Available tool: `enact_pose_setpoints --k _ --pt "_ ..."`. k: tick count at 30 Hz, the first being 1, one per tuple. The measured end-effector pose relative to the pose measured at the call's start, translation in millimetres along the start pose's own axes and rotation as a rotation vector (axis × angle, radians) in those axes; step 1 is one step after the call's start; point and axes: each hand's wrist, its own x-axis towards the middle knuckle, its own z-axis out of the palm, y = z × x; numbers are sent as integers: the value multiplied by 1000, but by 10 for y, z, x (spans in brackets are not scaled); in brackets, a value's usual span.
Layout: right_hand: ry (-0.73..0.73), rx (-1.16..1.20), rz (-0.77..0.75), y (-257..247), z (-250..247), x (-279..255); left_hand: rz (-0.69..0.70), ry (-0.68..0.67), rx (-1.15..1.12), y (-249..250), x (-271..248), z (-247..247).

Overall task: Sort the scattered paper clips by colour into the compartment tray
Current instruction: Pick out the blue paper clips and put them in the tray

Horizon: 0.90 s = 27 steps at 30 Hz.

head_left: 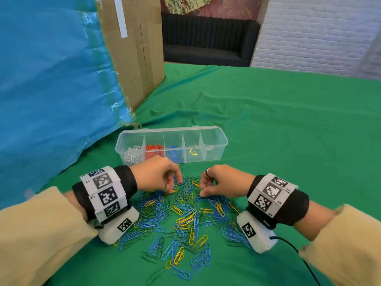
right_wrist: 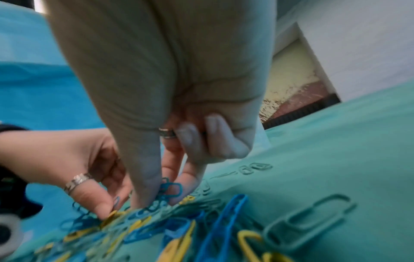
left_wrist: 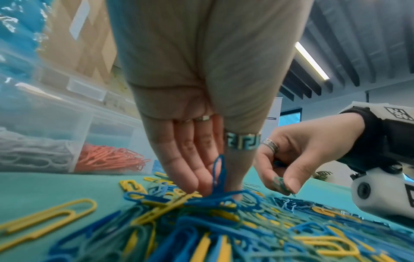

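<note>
A clear compartment tray (head_left: pixel 224 139) lies on the green cloth and holds white, red, blue and yellow clips, each colour in its own compartment. In front of it lies a pile of blue, yellow and green paper clips (head_left: pixel 185 219). My left hand (head_left: pixel 172 187) reaches down into the pile's far edge, its fingertips pinching a blue clip (left_wrist: pixel 218 170) that stands upright. My right hand (head_left: pixel 201 190) is close beside it, thumb and fingers pinching a small bunch of clips (right_wrist: pixel 170 188) just above the pile; they look blue in the right wrist view.
A tall cardboard box (head_left: pixel 136 48) and a blue plastic sheet (head_left: pixel 51 89) stand to the left, behind the tray. Bare green cloth (head_left: pixel 288 131) stretches to the right and behind. A black cable (head_left: pixel 292 246) trails from my right wrist.
</note>
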Motion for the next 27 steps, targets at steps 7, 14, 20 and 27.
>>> enact_pose_setpoints --k 7,14,20,27 --pt "-17 686 29 27 46 -95 -151 80 -648 -79 -150 -95" --pt "-114 1145 30 -20 202 -58 -250 50 -985 -76 -261 -135" --pt "-104 1293 53 -32 311 -6 -377 82 -1357 -20 -231 -139" --pt "-5 1025 24 -45 350 14 -326 122 -807 -20 -220 -76"
